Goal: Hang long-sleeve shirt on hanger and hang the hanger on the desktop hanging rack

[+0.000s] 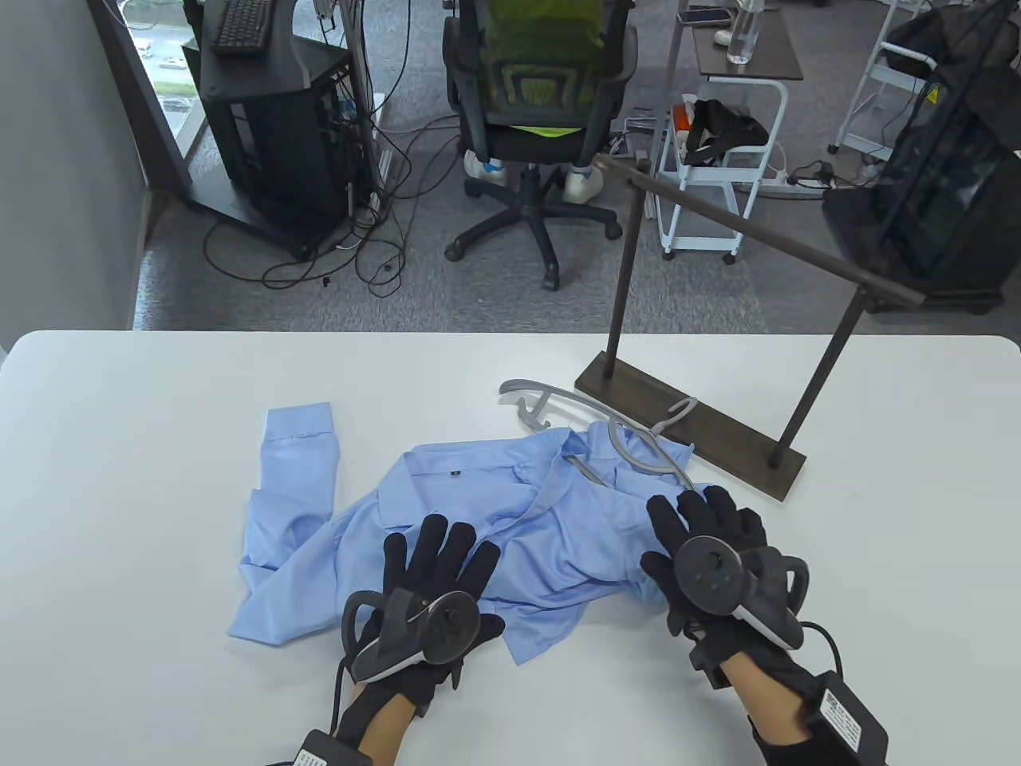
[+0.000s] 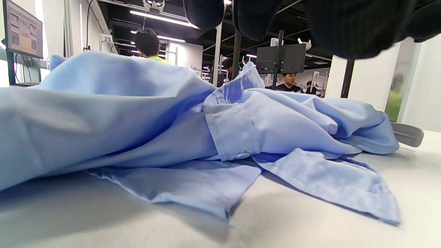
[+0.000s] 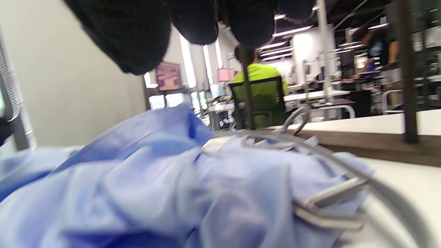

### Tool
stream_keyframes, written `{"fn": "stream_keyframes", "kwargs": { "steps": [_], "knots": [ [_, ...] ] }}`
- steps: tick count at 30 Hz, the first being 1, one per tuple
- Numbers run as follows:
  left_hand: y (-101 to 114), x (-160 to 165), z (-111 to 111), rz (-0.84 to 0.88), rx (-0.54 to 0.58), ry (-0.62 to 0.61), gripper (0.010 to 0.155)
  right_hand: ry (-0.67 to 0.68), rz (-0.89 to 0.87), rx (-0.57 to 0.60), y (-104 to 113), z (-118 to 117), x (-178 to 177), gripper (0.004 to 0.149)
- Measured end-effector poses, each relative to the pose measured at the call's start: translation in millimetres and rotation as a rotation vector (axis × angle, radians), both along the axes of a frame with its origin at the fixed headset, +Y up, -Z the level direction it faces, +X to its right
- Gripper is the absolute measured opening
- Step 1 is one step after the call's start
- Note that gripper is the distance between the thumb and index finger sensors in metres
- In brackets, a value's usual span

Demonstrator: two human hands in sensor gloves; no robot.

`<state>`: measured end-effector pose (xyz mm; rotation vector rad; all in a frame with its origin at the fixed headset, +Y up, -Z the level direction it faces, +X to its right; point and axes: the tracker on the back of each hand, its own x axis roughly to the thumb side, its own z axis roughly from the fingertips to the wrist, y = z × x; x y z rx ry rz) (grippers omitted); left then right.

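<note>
A light blue long-sleeve shirt (image 1: 478, 527) lies crumpled on the white table (image 1: 120, 479), one sleeve stretched to the left. A grey hanger (image 1: 606, 431) lies on its upper right part, partly across the collar. My left hand (image 1: 439, 558) hovers flat with straight fingers over the shirt's lower middle. My right hand (image 1: 710, 519) is spread over the shirt's right edge near the hanger's arm; neither grips anything. In the left wrist view the shirt (image 2: 206, 127) fills the frame. The right wrist view shows shirt (image 3: 155, 186) and hanger (image 3: 330, 199) below my fingers (image 3: 131, 38).
The dark brown desktop rack (image 1: 766, 239) stands at the table's back right, its base (image 1: 694, 435) just behind the hanger. Beyond the table are an office chair (image 1: 542, 120), a computer cart (image 1: 263, 120) and a white trolley (image 1: 718, 159).
</note>
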<state>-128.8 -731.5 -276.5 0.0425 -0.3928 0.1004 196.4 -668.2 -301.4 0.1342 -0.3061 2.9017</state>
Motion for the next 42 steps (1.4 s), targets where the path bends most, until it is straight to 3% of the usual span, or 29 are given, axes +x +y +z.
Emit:
{"fn": "stream_keyframes", "kwargs": {
  "steps": [4, 8, 15, 26, 35, 42],
  "knots": [
    [2, -2, 1, 0.017, 0.005, 0.001, 0.086, -0.128, -0.024, -0.006, 10, -15, 20, 0.051],
    [2, -2, 0, 0.019, -0.001, -0.001, 0.086, -0.232, -0.052, -0.102, 4, -35, 34, 0.05],
    [3, -4, -1, 0.013, 0.01, 0.004, 0.085, -0.394, -0.085, -0.343, -31, -65, 49, 0.055],
    [5, 2, 1, -0.025, 0.038, -0.003, 0.084, -0.523, -0.058, -0.561, -85, -92, 61, 0.063],
    [3, -2, -1, -0.021, 0.027, 0.012, 0.083, -0.537, -0.014, -0.587, -100, -102, 58, 0.067],
    [3, 0, -1, -0.026, 0.024, 0.006, 0.083, -0.548, 0.012, -0.548, -102, -101, 56, 0.058]
  ]
}}
